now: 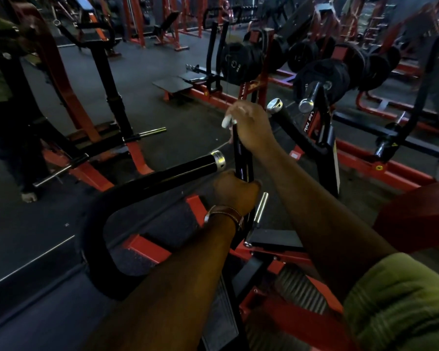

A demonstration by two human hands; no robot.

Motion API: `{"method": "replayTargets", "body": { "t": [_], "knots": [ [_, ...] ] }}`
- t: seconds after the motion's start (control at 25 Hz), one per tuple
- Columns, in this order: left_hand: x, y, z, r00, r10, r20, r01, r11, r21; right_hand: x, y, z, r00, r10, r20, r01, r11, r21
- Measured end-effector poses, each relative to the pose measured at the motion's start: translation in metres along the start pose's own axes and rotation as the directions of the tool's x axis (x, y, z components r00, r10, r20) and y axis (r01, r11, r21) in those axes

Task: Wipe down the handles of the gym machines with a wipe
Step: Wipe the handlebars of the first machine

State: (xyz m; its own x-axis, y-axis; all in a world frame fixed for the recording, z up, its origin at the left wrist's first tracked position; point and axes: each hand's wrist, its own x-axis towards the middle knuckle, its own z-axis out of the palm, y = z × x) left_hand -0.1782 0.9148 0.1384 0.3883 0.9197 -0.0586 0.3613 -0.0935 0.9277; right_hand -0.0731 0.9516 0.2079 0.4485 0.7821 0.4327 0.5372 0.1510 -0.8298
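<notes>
My right hand [251,127] is curled around the top of an upright black handle [240,158], glossy and tube-shaped, with a white wipe [226,122] bunched under the fingers; a small pale wad pokes out at the left of the knuckles. My left hand [235,192] grips the same upright handle lower down, fingers wrapped tight around its base. A brown strap bracelet [226,214] with a metal piece sits on my left wrist.

Just left of the upright handle a second handle [178,171] runs out at a slant: smooth shiny black bar with a ribbed chrome end cap, curving back into a thick matte black bend. A short chrome peg [260,207] stands just right of my left hand.

Machine frame [147,247] is painted red steel, boxy sections. Floor [188,122] is dark, speckled rubber-like matting. Behind, round black weight plates [241,63] hang on racks. Green ribbed sleeve [401,300] bunched at my right elbow.
</notes>
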Motion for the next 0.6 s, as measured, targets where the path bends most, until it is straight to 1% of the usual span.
{"method": "replayTargets", "body": {
  "t": [0.04,0.08,0.12,0.16,0.2,0.24,0.28,0.32,0.36,0.4,0.44,0.48,0.52,0.56,0.6],
  "knots": [
    [-0.001,0.001,-0.001,1.0,0.002,0.001,-0.002,1.0,0.019,-0.003,-0.001,0.002,0.977,0.207,-0.04,-0.195,0.958,0.209],
    [-0.001,0.001,-0.002,1.0,0.009,0.002,-0.01,0.999,0.031,-0.01,0.0,0.003,0.926,0.374,-0.052,-0.33,0.868,0.371],
    [-0.001,0.001,-0.002,1.0,0.017,0.001,-0.017,0.999,0.033,-0.017,0.003,0.005,0.888,0.455,-0.071,-0.376,0.805,0.458],
    [-0.002,0.001,-0.002,1.0,0.024,0.004,-0.024,0.999,0.027,-0.027,0.005,0.006,0.886,0.446,-0.124,-0.342,0.812,0.474],
    [-0.002,0.002,-0.002,1.0,0.026,0.01,-0.026,1.0,0.004,-0.036,0.009,0.008,0.908,0.358,-0.216,-0.248,0.877,0.411],
    [-0.002,0.002,-0.001,0.999,0.028,0.016,-0.027,0.999,-0.027,-0.043,0.01,0.009,0.928,0.216,-0.304,-0.137,0.955,0.262],
    [-0.002,0.001,-0.002,0.999,0.032,0.013,-0.032,0.998,-0.051,-0.047,0.009,0.01,0.936,0.049,-0.35,-0.029,0.998,0.062],
    [-0.001,0.001,-0.002,0.999,0.044,0.003,-0.044,0.998,-0.052,-0.047,0.009,0.011,0.937,-0.092,-0.336,0.051,0.99,-0.128],
    [0.0,0.001,-0.002,0.998,0.057,-0.004,-0.058,0.997,-0.043,-0.045,0.008,0.012,0.944,-0.192,-0.269,0.112,0.951,-0.288],
    [0.0,0.001,-0.002,0.998,0.062,-0.007,-0.062,0.997,-0.036,-0.04,0.006,0.012,0.954,-0.255,-0.16,0.167,0.891,-0.421],
    [-0.001,0.001,-0.002,0.999,0.052,-0.005,-0.052,0.998,-0.035,-0.032,0.004,0.01,0.958,-0.283,-0.039,0.221,0.821,-0.527],
    [-0.001,0.002,-0.001,0.999,0.037,0.0,-0.036,0.998,-0.044,-0.024,-0.001,0.007,0.958,-0.278,0.07,0.263,0.756,-0.6],
    [0.0,0.001,0.0,1.0,0.015,0.002,-0.015,0.999,-0.051,-0.015,-0.006,0.003,0.958,-0.247,0.149,0.284,0.717,-0.636],
    [-0.001,0.002,0.001,1.0,-0.001,0.001,0.001,0.999,-0.053,-0.008,-0.011,0.001,0.962,-0.2,0.186,0.273,0.721,-0.637],
    [-0.001,0.002,0.001,1.0,-0.011,0.0,0.011,0.999,-0.045,0.0,-0.012,0.001,0.98,-0.125,0.157,0.193,0.799,-0.569]
  ]
}}
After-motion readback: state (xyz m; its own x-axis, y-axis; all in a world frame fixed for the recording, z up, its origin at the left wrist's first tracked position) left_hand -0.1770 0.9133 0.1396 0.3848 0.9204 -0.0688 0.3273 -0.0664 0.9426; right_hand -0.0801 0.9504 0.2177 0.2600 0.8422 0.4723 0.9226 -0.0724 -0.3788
